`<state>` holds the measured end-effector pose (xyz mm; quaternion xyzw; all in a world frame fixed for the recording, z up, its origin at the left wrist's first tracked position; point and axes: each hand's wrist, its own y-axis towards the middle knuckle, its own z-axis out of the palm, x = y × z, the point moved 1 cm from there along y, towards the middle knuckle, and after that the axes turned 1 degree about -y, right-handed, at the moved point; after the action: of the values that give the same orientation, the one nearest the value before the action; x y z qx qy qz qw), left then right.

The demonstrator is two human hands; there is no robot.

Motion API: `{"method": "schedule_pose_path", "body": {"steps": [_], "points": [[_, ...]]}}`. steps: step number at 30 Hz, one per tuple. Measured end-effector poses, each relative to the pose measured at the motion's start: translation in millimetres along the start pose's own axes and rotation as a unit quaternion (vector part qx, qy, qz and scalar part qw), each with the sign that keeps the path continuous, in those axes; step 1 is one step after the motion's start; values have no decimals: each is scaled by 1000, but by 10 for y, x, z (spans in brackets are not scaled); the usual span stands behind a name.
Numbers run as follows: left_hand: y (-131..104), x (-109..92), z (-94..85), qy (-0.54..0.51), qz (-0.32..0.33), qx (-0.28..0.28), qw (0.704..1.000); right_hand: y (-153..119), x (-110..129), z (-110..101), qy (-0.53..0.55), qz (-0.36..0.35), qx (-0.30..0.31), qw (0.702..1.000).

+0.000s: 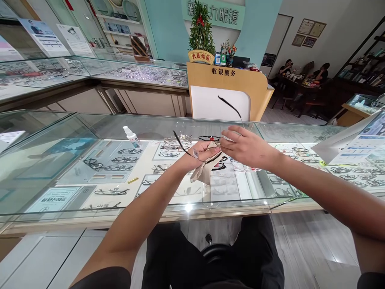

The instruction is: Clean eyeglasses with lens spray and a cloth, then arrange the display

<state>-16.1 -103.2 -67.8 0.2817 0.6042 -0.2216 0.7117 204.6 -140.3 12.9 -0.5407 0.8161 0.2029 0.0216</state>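
My left hand (pixel 200 155) is closed on a pair of eyeglasses (pixel 231 105), thumb on top, with a beige cleaning cloth (pixel 204 173) bunched under and around the frame. The dark temple arms stick up, one on each side, and a small tag hangs by the left one. My right hand (pixel 240 145) meets it from the right, fingers bent over the front of the glasses. Its fingertips and most of the lenses are hidden. Both hands are above the glass display counter (pixel 180 204).
A white spray bottle (pixel 132 137) stands on the counter to the left. Rows of eyeglasses (pixel 120 160) lie under the glass. A folded paper stand (pixel 355 138) is at the right. Beyond are a wooden cashier desk (pixel 258 86) and two people (pixel 321 74) sitting at a table.
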Motion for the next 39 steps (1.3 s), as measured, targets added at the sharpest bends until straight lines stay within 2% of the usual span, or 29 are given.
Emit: {"method": "schedule_pose_path", "body": {"steps": [5,8,10,13,15,17,21,24,26,29,36,39], "points": [[-22,15,-50,28,-42,4,999,-42,-26,-9,-138,-33,-3,990],[-27,21,-107,-16,-64,-60,996,-100,-83,-32,-190,-32,-17,981],[-16,7,-140,-72,-56,-117,989,-151,-130,-60,-182,9,-46,982],[20,-33,-164,-152,-13,-141,978,-222,-185,-116,-71,155,-156,973],[50,-54,-166,-191,14,-130,973,-239,-191,-137,72,262,-241,932],[74,-60,-164,-215,30,-127,968,-206,-156,-122,233,329,-293,867],[84,-53,-151,-233,51,-125,963,-2,1,16,468,376,-305,739],[56,-53,-141,-247,53,-131,958,172,110,169,555,389,-296,673],[32,-58,-138,-262,49,-137,954,251,146,260,582,391,-297,648],[6,-72,-131,-280,46,-133,950,306,150,350,601,391,-299,629],[-25,-118,-125,-281,50,-133,949,350,132,444,643,391,-319,576],[-28,-115,-134,-263,42,-139,954,370,136,493,649,389,-321,570]]}}
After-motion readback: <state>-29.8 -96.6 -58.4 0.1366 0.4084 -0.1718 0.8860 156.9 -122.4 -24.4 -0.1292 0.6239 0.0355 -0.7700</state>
